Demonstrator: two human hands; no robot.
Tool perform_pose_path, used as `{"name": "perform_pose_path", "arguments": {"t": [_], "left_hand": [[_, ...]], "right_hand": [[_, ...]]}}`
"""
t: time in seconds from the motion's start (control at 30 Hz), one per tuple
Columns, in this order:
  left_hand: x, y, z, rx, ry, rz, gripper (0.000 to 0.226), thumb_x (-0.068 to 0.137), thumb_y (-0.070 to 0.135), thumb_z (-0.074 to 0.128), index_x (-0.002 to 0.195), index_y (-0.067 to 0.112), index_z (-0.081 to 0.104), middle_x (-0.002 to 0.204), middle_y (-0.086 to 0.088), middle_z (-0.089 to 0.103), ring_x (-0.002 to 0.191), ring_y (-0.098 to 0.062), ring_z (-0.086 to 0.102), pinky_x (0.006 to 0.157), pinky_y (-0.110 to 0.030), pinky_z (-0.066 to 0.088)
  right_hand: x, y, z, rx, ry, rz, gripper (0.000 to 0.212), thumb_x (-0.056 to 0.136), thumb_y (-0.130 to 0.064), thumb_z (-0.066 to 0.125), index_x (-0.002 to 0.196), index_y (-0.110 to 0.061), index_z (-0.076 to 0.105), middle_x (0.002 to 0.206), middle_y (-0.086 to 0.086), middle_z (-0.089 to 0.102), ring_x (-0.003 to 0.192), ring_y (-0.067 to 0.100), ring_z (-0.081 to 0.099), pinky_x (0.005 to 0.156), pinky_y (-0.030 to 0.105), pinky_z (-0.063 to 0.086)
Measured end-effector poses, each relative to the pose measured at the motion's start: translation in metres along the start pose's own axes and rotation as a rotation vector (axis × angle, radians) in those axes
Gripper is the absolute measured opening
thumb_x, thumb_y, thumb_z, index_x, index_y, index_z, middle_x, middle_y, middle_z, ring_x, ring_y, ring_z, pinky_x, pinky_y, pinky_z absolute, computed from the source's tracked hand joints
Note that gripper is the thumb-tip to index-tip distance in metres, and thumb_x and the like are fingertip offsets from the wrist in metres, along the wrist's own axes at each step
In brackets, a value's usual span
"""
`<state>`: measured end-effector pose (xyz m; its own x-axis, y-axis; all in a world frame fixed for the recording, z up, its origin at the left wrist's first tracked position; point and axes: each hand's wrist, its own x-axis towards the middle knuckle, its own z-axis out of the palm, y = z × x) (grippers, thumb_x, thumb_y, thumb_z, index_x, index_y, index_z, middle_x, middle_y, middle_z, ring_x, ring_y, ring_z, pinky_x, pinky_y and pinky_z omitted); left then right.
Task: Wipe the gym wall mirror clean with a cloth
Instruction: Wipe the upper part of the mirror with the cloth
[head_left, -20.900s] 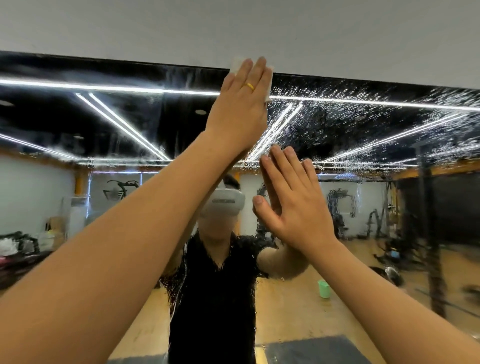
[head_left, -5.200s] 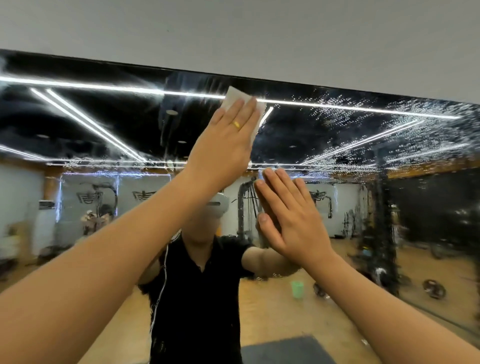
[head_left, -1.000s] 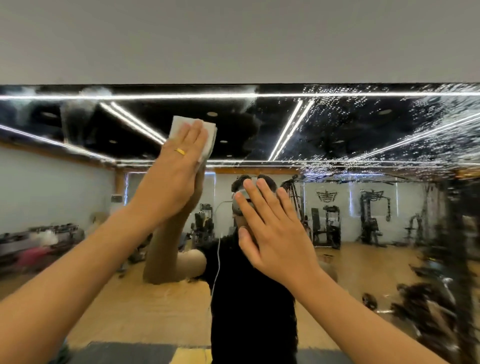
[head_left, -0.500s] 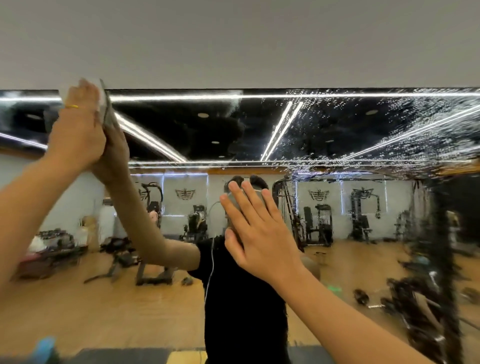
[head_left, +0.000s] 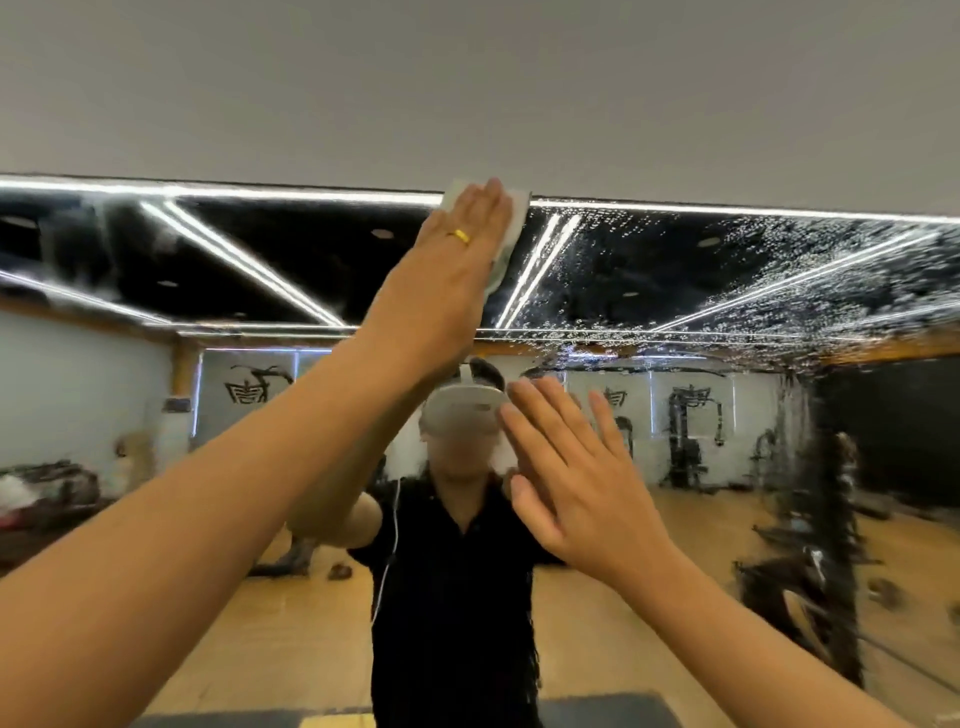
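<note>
The wall mirror (head_left: 727, 291) fills most of the view, its top edge running under a plain grey wall. Water droplets speckle its upper right part; the upper left looks smeared but free of drops. My left hand (head_left: 447, 275), with a gold ring, presses a white cloth (head_left: 511, 228) flat against the glass right at the top edge, fingers straight. My right hand (head_left: 576, 483) lies flat on the mirror lower down, fingers spread, holding nothing.
The grey wall (head_left: 467, 88) sits above the mirror. The glass reflects a person in black with a headset, gym machines (head_left: 691, 436), a wooden floor and ceiling light strips. A dark mat (head_left: 613, 712) shows at the bottom.
My left hand has swept the cloth from the far upper left back to the right along the top edge. My right hand stays on the glass, shifted slightly right in view.
</note>
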<state>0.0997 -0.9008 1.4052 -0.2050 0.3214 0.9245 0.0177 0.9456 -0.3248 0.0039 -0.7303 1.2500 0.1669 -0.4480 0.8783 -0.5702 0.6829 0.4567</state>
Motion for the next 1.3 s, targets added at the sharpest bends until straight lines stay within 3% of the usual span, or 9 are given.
{"name": "perform_pose_path", "arguments": {"t": [0.1, 0.23, 0.63, 0.8, 1.03, 1.2, 1.3], "left_hand": [[0.010, 0.011, 0.010, 0.015, -0.079, -0.025, 0.075, 0.106, 0.007, 0.045, 0.165, 0.012, 0.000, 0.173, -0.005, -0.009, 0.159, -0.021, -0.008, 0.122, -0.032, -0.008], [0.008, 0.005, 0.021, 0.033, -0.151, -0.067, 0.079, 0.103, 0.003, 0.044, 0.164, 0.010, -0.005, 0.173, -0.009, -0.013, 0.159, -0.022, -0.011, 0.127, -0.039, -0.005], [0.041, 0.000, 0.019, -0.017, -0.038, -0.250, 0.071, 0.106, 0.002, 0.038, 0.166, 0.014, 0.002, 0.174, -0.003, -0.006, 0.159, -0.020, -0.008, 0.130, -0.041, -0.001], [0.002, 0.003, 0.028, -0.056, 0.011, -0.264, 0.066, 0.108, 0.004, 0.036, 0.166, 0.015, 0.008, 0.174, -0.001, -0.001, 0.160, -0.024, -0.003, 0.126, -0.034, 0.005], [-0.062, 0.010, 0.027, -0.064, -0.057, -0.300, 0.065, 0.109, 0.008, 0.040, 0.166, 0.016, 0.010, 0.174, 0.002, -0.001, 0.159, -0.022, -0.002, 0.127, -0.040, 0.012], [-0.026, 0.000, 0.025, -0.041, -0.071, -0.267, 0.064, 0.110, 0.013, 0.037, 0.166, 0.019, 0.007, 0.174, 0.001, -0.003, 0.160, -0.024, -0.002, 0.129, -0.045, 0.013], [0.008, -0.012, 0.019, -0.029, -0.067, -0.260, 0.062, 0.112, 0.015, 0.032, 0.166, 0.021, 0.003, 0.174, 0.002, -0.006, 0.160, -0.022, -0.007, 0.129, -0.042, 0.004]], "right_hand": [[-0.008, 0.031, -0.003, -0.012, -0.018, 0.034, 0.066, 0.100, -0.040, 0.047, 0.160, -0.013, 0.035, 0.170, 0.008, 0.023, 0.159, 0.024, 0.015, 0.129, 0.051, 0.012], [-0.011, 0.052, 0.004, -0.044, -0.053, -0.018, 0.067, 0.101, -0.044, 0.046, 0.161, -0.017, 0.033, 0.170, 0.007, 0.022, 0.159, 0.025, 0.015, 0.125, 0.057, 0.022], [-0.015, 0.054, 0.013, -0.004, -0.002, -0.033, 0.064, 0.103, -0.044, 0.045, 0.160, -0.016, 0.035, 0.170, 0.008, 0.023, 0.159, 0.026, 0.015, 0.126, 0.055, 0.020], [-0.017, 0.056, 0.016, 0.012, 0.022, -0.035, 0.063, 0.103, -0.044, 0.044, 0.159, -0.016, 0.037, 0.169, 0.008, 0.024, 0.158, 0.025, 0.017, 0.124, 0.056, 0.024], [-0.015, 0.055, 0.016, 0.023, 0.026, -0.029, 0.063, 0.103, -0.044, 0.043, 0.159, -0.017, 0.038, 0.169, 0.007, 0.024, 0.158, 0.025, 0.017, 0.125, 0.056, 0.021], [-0.018, 0.058, 0.014, 0.005, -0.011, -0.035, 0.065, 0.103, -0.044, 0.042, 0.161, -0.017, 0.033, 0.171, 0.007, 0.020, 0.159, 0.025, 0.013, 0.126, 0.055, 0.019], [-0.018, 0.056, 0.015, 0.009, -0.002, -0.033, 0.065, 0.103, -0.045, 0.041, 0.161, -0.017, 0.033, 0.171, 0.007, 0.020, 0.159, 0.025, 0.013, 0.126, 0.055, 0.021]]}}
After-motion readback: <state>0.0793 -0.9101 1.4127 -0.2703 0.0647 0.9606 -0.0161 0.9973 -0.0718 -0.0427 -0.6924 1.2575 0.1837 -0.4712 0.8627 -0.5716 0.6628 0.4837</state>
